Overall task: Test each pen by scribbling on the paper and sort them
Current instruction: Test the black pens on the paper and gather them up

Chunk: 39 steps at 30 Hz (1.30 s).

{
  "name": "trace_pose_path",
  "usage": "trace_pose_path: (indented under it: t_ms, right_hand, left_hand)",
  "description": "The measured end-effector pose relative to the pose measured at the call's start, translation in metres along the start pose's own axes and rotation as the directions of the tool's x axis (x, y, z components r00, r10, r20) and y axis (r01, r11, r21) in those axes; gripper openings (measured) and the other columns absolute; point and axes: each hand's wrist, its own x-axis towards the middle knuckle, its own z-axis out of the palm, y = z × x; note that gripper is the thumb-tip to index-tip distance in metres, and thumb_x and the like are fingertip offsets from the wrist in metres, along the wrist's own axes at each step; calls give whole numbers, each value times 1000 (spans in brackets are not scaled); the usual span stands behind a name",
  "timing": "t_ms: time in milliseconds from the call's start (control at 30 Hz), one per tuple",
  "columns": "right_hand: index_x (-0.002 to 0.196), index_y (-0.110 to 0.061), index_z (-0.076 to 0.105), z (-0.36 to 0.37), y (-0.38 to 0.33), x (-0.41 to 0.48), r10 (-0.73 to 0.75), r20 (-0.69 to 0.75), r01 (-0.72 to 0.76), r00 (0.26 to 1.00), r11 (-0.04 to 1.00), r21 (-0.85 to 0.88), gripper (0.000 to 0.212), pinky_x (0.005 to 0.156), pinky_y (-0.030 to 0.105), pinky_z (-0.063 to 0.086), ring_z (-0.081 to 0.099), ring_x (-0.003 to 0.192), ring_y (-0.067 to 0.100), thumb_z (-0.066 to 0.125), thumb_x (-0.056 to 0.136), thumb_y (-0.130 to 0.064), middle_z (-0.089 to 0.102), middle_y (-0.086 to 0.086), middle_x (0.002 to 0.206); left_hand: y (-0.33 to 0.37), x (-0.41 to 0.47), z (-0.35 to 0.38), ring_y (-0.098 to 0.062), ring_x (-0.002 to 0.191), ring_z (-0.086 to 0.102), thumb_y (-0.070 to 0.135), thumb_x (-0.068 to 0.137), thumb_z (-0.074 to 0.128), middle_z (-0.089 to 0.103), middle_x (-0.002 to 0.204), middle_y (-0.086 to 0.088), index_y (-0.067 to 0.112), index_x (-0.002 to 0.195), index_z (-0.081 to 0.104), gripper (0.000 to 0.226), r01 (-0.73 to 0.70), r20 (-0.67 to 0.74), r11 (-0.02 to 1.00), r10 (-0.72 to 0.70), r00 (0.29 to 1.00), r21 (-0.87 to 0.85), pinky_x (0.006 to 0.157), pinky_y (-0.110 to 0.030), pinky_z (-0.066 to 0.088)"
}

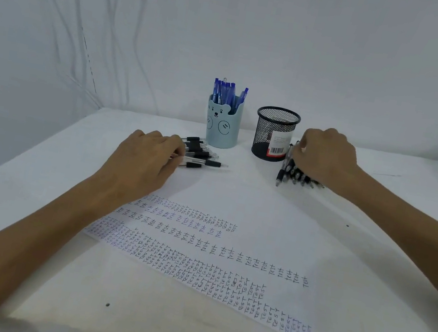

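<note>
With L hand (pixel 146 158) clutching black pens (pixel 203 158) at its fingertips and R hand (pixel 326 155) over a 2nd pile (pixel 295 176) (grip unclear), lift just 1 pen, keep piles apart, scribble on paper (pixel 259 231) between the forearms.

Left hand (pixel 145 161) hides ends of left pens (pixel 203 157) — right hand (pixel 326 155), most of right pens (pixel 287 167).

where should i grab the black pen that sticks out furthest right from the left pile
Pinch the pen at its black rubber grip, from above and the right. The pen lies flat, that end juts clear of the pile onto bare table, and the left hand covers its back end.
</note>
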Motion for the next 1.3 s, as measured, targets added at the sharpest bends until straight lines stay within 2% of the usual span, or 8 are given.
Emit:
trace_pose_path:
  t_ms: [133,267,500,667,833,1000,1133,1300]
  right_hand:
    - [96,-17,69,3,-27,-22,-274,-102,286,956,951,122,19,73,35,48,64,94,36,57,92,-30,67,7,94]
    - [123,-16,62,15,-44,-41,-605,-111,615,788,772,162,36,89,38,49,53,115,25,62,94,-37,61,2,118]
    - [118,-6,63,31,-63,-54,-784,-282,832,553,539,133,21,78,38,51,59,93,26,54,102,-16,67,7,104]
    - [95,-9,54,23,-62,-62,-684,-304,749,663,592,298,13,73,36,42,45,79,18,48,97,-20,55,1,89]
    - [68,-11,42,15,-63,-67,-578,-309,655,755,681,327,69,61,32,31,39,64,19,54,84,-76,43,-1,63]
    - [65,-10,43,17,-61,-67,-580,-302,653,757,643,401,58,61,30,26,40,61,19,54,87,-62,43,-1,59]
    - [69,-17,43,17,-52,-63,-553,-351,652,755,577,492,41,61,23,34,45,64,17,61,100,-38,46,-1,71]
    - [79,-10,73,13,-45,-70,-193,-266,327,945,492,806,53,62,11,39,51,56,5,40,108,-40,51,1,59]
  left_hand:
    - [16,1,-4,-6,84,67,27,101,63,73,98,9,21,110,66,11,52,-14,965,-57,998,-259,78,-28,54]
    - [37,1,-7,19,83,58,22,97,70,67,92,19,16,105,70,9,22,-53,927,-45,998,-373,75,-1,39]
    - [47,-1,-9,11,80,59,29,91,77,65,86,20,21,101,61,21,-12,-104,904,-36,994,-427,74,-4,42]
    - [40,-4,-8,1,83,60,42,100,54,71,95,9,18,112,58,27,-58,-102,891,12,995,-451,71,-11,43]
    - [35,-5,-9,-9,89,67,32,106,35,71,95,11,17,112,61,31,-50,-72,869,17,997,-492,77,-28,52]
    - [30,-4,-4,-11,92,63,31,106,39,67,99,14,23,110,63,26,-37,51,884,68,996,-466,77,-36,49]
    - [29,-7,-5,-6,123,52,50,105,42,57,128,15,31,127,56,32,-101,280,914,224,933,-392,103,-37,45]
    - [36,-9,-3,6,148,19,78,92,50,26,159,25,36,154,34,76,-98,491,925,283,824,-368,124,-28,23]
